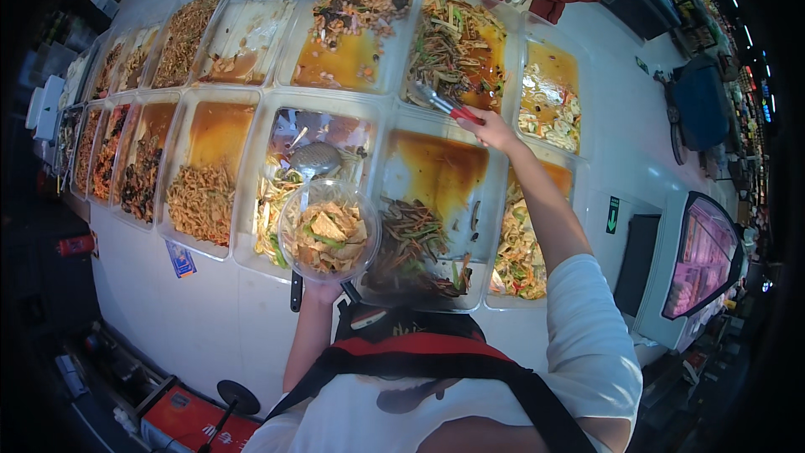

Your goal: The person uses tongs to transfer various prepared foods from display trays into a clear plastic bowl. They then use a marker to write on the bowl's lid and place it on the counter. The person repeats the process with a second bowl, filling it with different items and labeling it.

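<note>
pale floor (222,319) flanks trays (486,239), tongs (454,107) crossing a rim.

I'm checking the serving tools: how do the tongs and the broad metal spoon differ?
The tongs are held in the right hand; the spoon lies in a tub, no hand on it. The tongs are narrow, with red grips; the spoon shows a broad, rounded head. Both have silvery metal parts.
</note>
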